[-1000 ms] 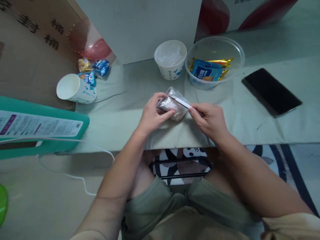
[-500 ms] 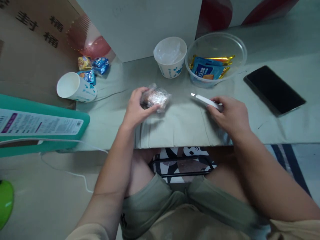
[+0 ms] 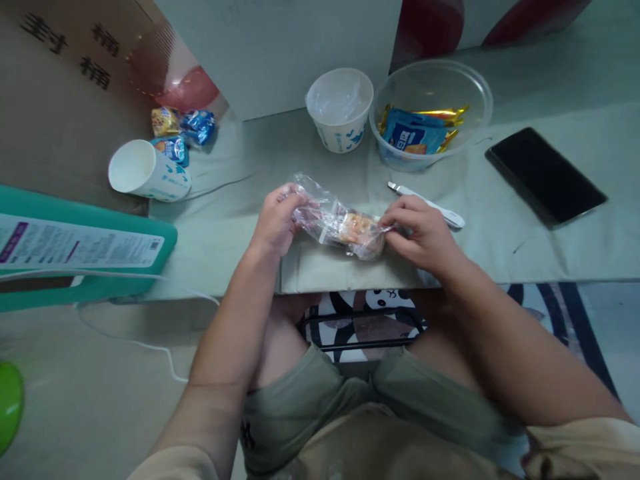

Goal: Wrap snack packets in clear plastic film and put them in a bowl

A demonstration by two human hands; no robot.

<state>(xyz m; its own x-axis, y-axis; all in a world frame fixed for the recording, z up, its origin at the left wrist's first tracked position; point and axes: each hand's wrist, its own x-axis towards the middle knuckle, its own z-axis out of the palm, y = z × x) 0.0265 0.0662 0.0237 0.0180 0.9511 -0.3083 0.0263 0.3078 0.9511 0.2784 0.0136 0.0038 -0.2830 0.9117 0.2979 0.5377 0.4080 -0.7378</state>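
Between my hands a clear plastic wrapper point(image 3: 323, 217) is stretched out, with a golden-brown baked snack point(image 3: 357, 230) inside toward its right end. My left hand point(image 3: 277, 217) is closed on the wrapper's left end. The fingers of my right hand point(image 3: 417, 233) pinch the wrapper's right end beside the snack. Just behind my right hand a white utility knife point(image 3: 430, 205) lies on the table, its tip pointing to the back left. Whether the wrapper is cut anywhere, I cannot tell.
A paper cup point(image 3: 340, 117) with plastic in it and a clear bowl point(image 3: 480, 127) of blue snack packets stand at the back. A phone point(image 3: 547, 177) lies right. Leftward are a tipped paper cup point(image 3: 150, 173), small packets point(image 3: 197, 127) and a green container point(image 3: 150, 230).
My right hand has let go of the utility knife, which now lies on the table, and has taken the wrapper's right end. The wrapper, bunched before, is now drawn out lengthwise.
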